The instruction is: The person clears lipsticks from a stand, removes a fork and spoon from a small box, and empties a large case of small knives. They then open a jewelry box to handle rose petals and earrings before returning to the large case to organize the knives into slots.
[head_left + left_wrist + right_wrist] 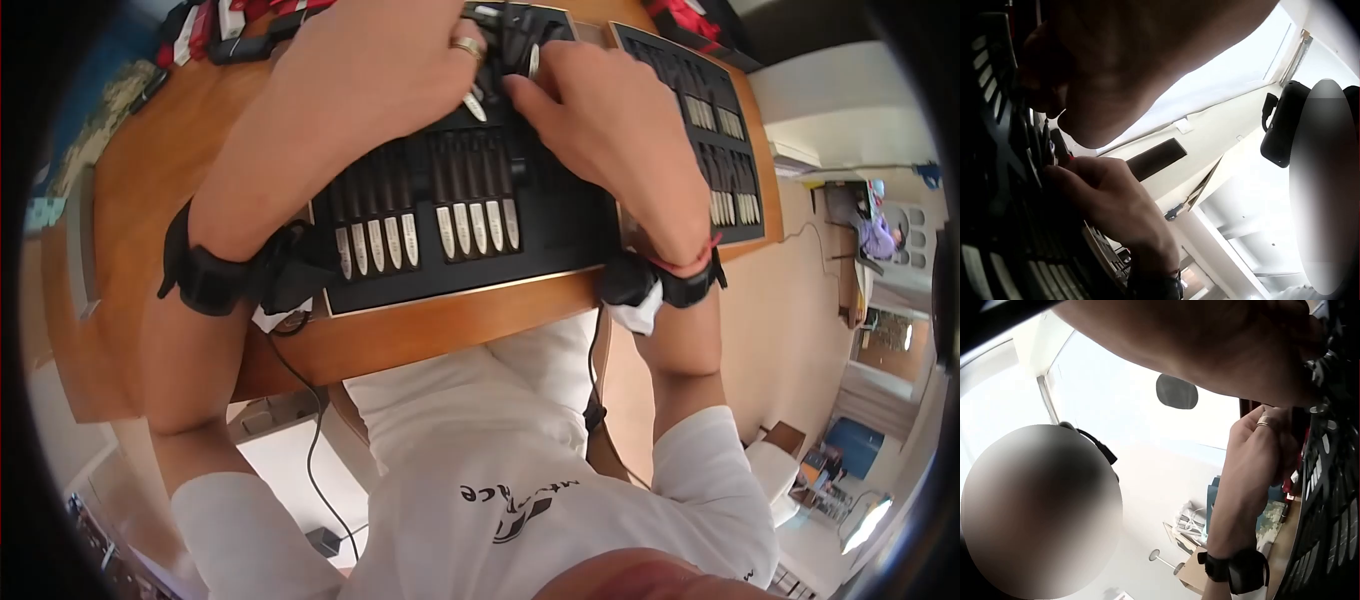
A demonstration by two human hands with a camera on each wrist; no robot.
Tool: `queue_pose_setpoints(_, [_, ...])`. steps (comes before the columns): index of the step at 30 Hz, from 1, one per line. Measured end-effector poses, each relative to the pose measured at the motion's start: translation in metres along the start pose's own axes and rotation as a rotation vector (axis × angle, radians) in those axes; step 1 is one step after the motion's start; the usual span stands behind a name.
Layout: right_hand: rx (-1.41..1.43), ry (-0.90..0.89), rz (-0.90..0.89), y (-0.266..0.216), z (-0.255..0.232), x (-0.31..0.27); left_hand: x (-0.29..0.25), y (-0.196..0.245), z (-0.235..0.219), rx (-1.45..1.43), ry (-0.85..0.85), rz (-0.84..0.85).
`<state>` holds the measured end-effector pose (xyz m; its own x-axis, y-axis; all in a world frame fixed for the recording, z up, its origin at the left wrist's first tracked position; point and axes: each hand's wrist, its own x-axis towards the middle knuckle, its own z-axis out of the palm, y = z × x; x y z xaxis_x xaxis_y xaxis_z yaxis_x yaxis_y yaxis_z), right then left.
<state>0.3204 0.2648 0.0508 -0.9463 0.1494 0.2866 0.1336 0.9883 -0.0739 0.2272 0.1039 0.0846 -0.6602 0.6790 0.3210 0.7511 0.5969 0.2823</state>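
Observation:
Dark-handled pieces with silvery ends (461, 230) lie in rows in a black tray (560, 245). At its far side, the left hand (400, 60), with a ring on one finger, is curled over the pieces; a silvery end (475, 107) sticks out below it. Opposite, the right hand (610, 110) pinches dark pieces (517, 45) between thumb and fingers, a silvery tip beside them. The left wrist view shows the right hand (1116, 200) bent over the tray; the right wrist view shows the left hand (1260, 444) with curled fingers. Both hands' fingertips are partly hidden.
A second black tray (690, 150) of similar pieces stands at the right of the wooden table (150, 220). Red and black items (215, 35) lie at the back left, with another red item (690, 25) at the back right. Cables (318, 420) hang below the wrists.

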Motion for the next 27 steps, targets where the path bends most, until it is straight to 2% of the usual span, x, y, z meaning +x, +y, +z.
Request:
queue_pose_setpoints(4, [0.144, -0.05, 0.069, 0.012, 0.018, -0.001, 0.014, -0.007, 0.013, 0.051, -0.276, -0.08])
queue_pose_setpoints(6, [0.208, -0.045, 0.078, 0.019, 0.017, -0.001, 0.018, -0.022, 0.029, 0.081, -0.354, -0.095])
queue_pose_setpoints(8, [0.445, -0.096, 0.255, 0.025, 0.008, 0.002, 0.019, -0.046, 0.057, -0.021, -0.268, -0.105])
queue_pose_setpoints(9, [0.456, -0.097, 0.261, 0.016, -0.004, 0.004, 0.02, -0.046, 0.056, -0.013, -0.277, -0.103])
queue_pose_setpoints(10, [0.543, -0.053, 0.335, 0.003, -0.021, 0.006, 0.021, -0.045, 0.053, -0.087, -0.344, -0.153])
queue_pose_setpoints(11, [0.561, -0.02, 0.349, 0.001, -0.017, 0.003, 0.022, -0.044, 0.051, -0.16, -0.411, -0.202])
queue_pose_setpoints(13, [0.597, 0.048, 0.374, -0.004, -0.01, -0.002, 0.018, -0.044, 0.056, -0.173, -0.412, -0.196])
queue_pose_setpoints(16, [0.831, 0.236, 0.426, -0.006, 0.0, 0.002, 0.012, -0.055, 0.062, -0.198, -0.385, -0.156])
queue_pose_setpoints(17, [0.883, 0.29, 0.432, -0.006, 0.001, 0.003, 0.012, -0.06, 0.062, -0.214, -0.366, -0.121])
queue_pose_setpoints(18, [0.975, 0.113, 0.431, 0.006, -0.011, 0.002, 0.012, -0.064, 0.06, -0.198, -0.359, -0.108])
queue_pose_setpoints(21, [1.043, -0.033, 0.417, 0.011, -0.019, 0.001, 0.014, -0.063, 0.043, -0.173, -0.412, -0.083])
queue_pose_setpoints(23, [1.176, 0.031, 0.268, 0.021, 0.008, 0.005, 0.009, -0.048, 0.021, -0.341, -0.401, -0.14])
queue_pose_setpoints(25, [1.115, 0.073, 0.306, 0.016, -0.012, 0.0, 0.002, -0.032, 0.011, -0.516, -0.544, -0.122])
queue_pose_setpoints(27, [1.123, 0.16, 0.216, 0.02, -0.009, -0.001, -0.011, -0.03, 0.029, -0.547, -0.532, -0.039])
